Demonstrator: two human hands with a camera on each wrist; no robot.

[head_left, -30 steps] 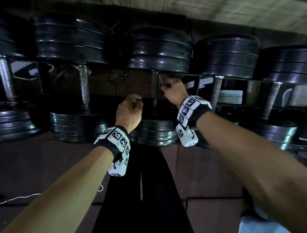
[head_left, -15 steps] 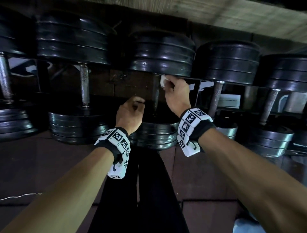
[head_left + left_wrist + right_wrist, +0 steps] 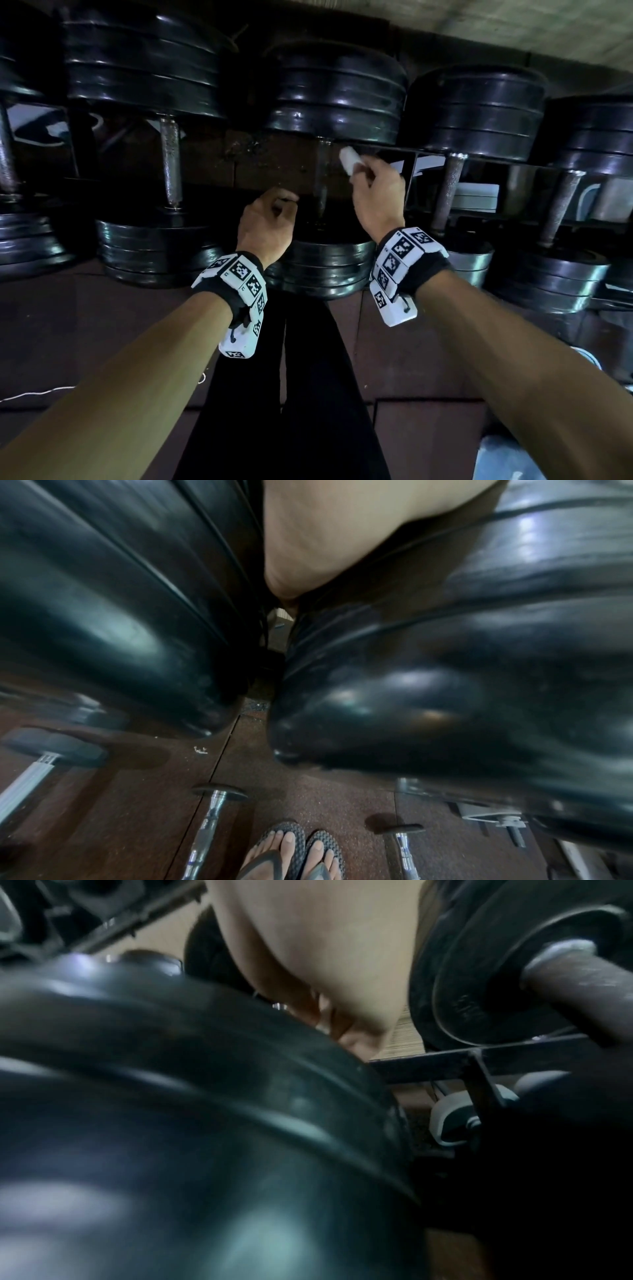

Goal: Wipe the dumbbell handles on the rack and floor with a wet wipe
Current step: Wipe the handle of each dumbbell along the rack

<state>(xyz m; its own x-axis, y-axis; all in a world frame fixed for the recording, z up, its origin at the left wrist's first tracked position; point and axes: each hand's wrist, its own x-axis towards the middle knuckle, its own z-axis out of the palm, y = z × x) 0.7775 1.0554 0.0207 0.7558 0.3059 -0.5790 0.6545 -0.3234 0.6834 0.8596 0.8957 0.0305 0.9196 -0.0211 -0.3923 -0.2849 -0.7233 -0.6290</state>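
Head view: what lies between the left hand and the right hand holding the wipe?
The middle dumbbell's dark handle, between left hand and right hand; the head view shows it.

left forearm [image 3: 120,394] and right forearm [image 3: 513,359] bare, reaching from lower corners toward frame centre. left hand [image 3: 265,222] at centre, fingers curled into fist, back of hand to camera. right hand [image 3: 376,192] higher, right of centre, thumb and fingertips pinching small white wipe [image 3: 348,160] at hand's upper left. black band with white marker blocks on left wrist [image 3: 236,284] and right wrist [image 3: 404,267]. wrist views: only heel of palm, blurred.
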